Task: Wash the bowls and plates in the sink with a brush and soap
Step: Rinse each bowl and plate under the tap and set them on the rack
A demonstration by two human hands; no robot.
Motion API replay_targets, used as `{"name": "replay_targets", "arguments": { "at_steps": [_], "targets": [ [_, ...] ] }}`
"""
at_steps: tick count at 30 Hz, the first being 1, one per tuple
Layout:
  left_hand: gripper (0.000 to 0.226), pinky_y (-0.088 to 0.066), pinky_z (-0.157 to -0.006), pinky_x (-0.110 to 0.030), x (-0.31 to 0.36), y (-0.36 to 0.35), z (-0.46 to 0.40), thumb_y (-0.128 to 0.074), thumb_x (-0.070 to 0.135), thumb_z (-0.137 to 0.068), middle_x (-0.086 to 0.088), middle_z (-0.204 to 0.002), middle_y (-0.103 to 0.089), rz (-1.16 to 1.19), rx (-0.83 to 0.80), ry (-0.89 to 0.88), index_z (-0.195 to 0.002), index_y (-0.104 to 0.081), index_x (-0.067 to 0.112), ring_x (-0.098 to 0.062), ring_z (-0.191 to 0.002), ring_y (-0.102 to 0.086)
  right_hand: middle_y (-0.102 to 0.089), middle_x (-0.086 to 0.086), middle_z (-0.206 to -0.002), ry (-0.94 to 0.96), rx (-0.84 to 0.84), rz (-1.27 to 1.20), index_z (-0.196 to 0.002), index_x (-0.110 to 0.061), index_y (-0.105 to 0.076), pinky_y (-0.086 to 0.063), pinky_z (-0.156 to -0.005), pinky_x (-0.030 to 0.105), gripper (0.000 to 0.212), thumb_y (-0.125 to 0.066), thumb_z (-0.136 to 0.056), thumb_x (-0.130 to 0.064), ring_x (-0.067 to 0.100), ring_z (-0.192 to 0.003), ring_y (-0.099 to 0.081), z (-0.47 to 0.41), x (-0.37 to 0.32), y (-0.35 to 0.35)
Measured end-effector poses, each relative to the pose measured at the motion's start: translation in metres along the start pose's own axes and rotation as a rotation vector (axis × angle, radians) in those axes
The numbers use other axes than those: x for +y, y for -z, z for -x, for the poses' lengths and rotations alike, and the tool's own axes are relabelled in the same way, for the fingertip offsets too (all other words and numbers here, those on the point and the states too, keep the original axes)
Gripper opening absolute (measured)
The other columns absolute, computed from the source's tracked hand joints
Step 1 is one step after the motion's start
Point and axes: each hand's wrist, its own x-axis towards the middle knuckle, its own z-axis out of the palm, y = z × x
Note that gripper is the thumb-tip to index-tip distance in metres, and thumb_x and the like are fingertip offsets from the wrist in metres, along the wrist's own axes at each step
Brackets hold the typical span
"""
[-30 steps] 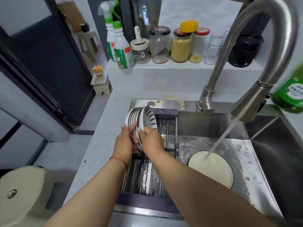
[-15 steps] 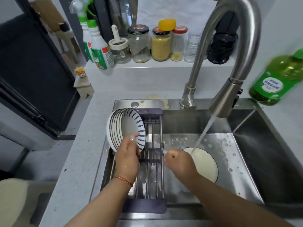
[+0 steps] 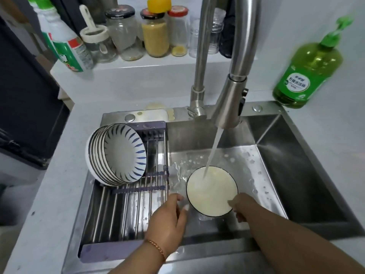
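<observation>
Now, in the head view, both my hands are low in the sink (image 3: pixel 292 175), one on each side of the bowl (image 3: pixel 212 191) that stands upright on the sink floor, its mouth facing up and full of milky water. My left hand (image 3: pixel 167 220) is just beside the bowl's left rim; the fingers are loosely curved and hold nothing, and I cannot tell if the fingertips touch the rim. My right hand (image 3: pixel 242 206) is at the right front rim with the fingers bent toward the bowl, but whether they really grip it does not show clearly. Water falls from the faucet (image 3: pixel 229 103) into the far part of the bowl.

To the left, the drying rack (image 3: pixel 126 210) lies across the sink, its bars running from front to back. The near part of the rack is bare bars. At its far left corner the stack of plates (image 3: pixel 118 155) stands on edge, the hollow faces turned to the right and a little toward me, with blue strokes round the rim. Right of the bowl the wet steel floor goes on to the sloped right wall. A green soap bottle (image 3: pixel 306 74) stands on the counter behind the right back corner. Jars (image 3: pixel 156 34) stand in a row on the ledge behind the faucet.
</observation>
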Motion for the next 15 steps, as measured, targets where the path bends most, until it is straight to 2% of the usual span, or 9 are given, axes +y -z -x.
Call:
{"name": "replay_targets", "arguments": {
  "at_steps": [2, 4, 5, 7, 9, 13, 15],
  "targets": [
    [0.019, -0.04, -0.06, -0.027, 0.001, -0.001, -0.001, -0.045, 0.035, -0.094, 0.006, -0.071, -0.058, -0.007, 0.019, -0.002, -0.113, -0.043, 0.032, -0.011, -0.069, -0.058, -0.069, 0.009, -0.091, -0.019, -0.018, 0.107, -0.081, -0.009, -0.06, -0.05, -0.085, 0.03, 0.02, -0.055, -0.093, -0.023, 0.025, -0.096, -0.065, -0.007, -0.003, -0.002],
    [0.024, -0.037, -0.059, -0.027, 0.0, -0.002, -0.001, -0.041, 0.042, -0.089, 0.006, -0.07, -0.055, -0.044, 0.045, -0.011, -0.109, -0.045, 0.029, -0.013, -0.067, -0.056, -0.068, 0.006, -0.06, -0.047, -0.084, 0.116, -0.084, -0.006, -0.067, -0.051, -0.08, 0.029, 0.014, -0.056, -0.091, -0.01, 0.027, -0.101, -0.067, -0.006, -0.005, 0.002],
    [0.026, -0.034, -0.058, -0.027, 0.0, -0.003, -0.002, -0.04, 0.043, -0.086, 0.007, -0.069, -0.054, -0.06, 0.059, -0.022, -0.106, -0.046, 0.028, -0.013, -0.067, -0.054, -0.062, 0.006, -0.052, -0.049, -0.109, 0.049, -0.084, -0.006, -0.067, -0.052, -0.077, 0.029, 0.013, -0.054, -0.089, -0.005, 0.027, -0.096, -0.069, -0.004, -0.006, 0.005],
    [0.024, -0.033, -0.058, -0.028, 0.0, -0.004, -0.001, -0.043, 0.042, -0.086, 0.009, -0.068, -0.051, -0.071, 0.079, -0.024, -0.102, -0.048, 0.025, -0.015, -0.066, -0.053, -0.057, 0.007, -0.059, 0.026, -0.093, -0.134, -0.081, -0.008, -0.061, -0.055, -0.071, 0.031, 0.013, -0.053, -0.088, -0.002, 0.022, -0.072, -0.067, 0.002, -0.005, 0.01],
    [0.02, -0.036, -0.058, -0.028, 0.0, -0.004, 0.0, -0.046, 0.04, -0.088, 0.009, -0.069, -0.052, -0.086, 0.089, -0.022, -0.1, -0.048, 0.025, -0.016, -0.067, -0.054, -0.057, 0.01, -0.065, -0.007, -0.056, -0.415, -0.071, -0.007, -0.052, -0.055, -0.061, 0.032, 0.018, -0.052, -0.089, -0.003, 0.021, -0.056, -0.059, 0.01, -0.003, 0.014],
    [0.011, -0.039, -0.058, -0.029, 0.003, -0.004, 0.0, -0.049, 0.037, -0.092, 0.007, -0.067, -0.054, -0.113, 0.095, -0.012, -0.096, -0.046, 0.026, -0.013, -0.064, -0.054, -0.045, 0.011, -0.054, -0.054, -0.14, -0.645, -0.074, 0.0, -0.047, -0.042, -0.042, 0.023, 0.015, -0.045, -0.088, 0.005, 0.02, -0.039, -0.044, 0.026, -0.007, 0.024],
    [0.011, -0.042, -0.058, -0.029, 0.005, -0.004, 0.001, -0.047, 0.039, -0.092, 0.005, -0.067, -0.056, -0.126, 0.097, -0.007, -0.094, -0.045, 0.028, -0.011, -0.064, -0.054, -0.04, 0.008, -0.045, -0.077, -0.191, -0.696, -0.07, -0.002, -0.044, -0.036, -0.036, 0.015, 0.021, -0.039, -0.088, 0.007, 0.016, -0.03, -0.038, 0.033, -0.007, 0.029]
  ]
}}
